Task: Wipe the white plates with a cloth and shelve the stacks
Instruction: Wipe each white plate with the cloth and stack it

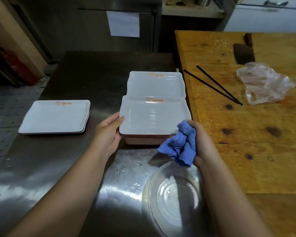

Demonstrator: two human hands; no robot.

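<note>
A tall stack of white rectangular plates [152, 117] stands mid-counter, with a second stack [156, 83] right behind it. Further left lies a low stack of two or three white plates [55, 117]. My left hand [109, 132] grips the left edge of the near stack's top plate, thumb on the rim. My right hand [201, 142] holds a crumpled blue cloth [181, 146] at the stack's front right corner.
The steel counter [75, 168] is wet near a steel bowl [174, 197] at the front. On the right, a wooden chopping board [246, 134] carries black chopsticks [214, 85], a cleaver [243, 52] and a clear plastic bag [263, 82].
</note>
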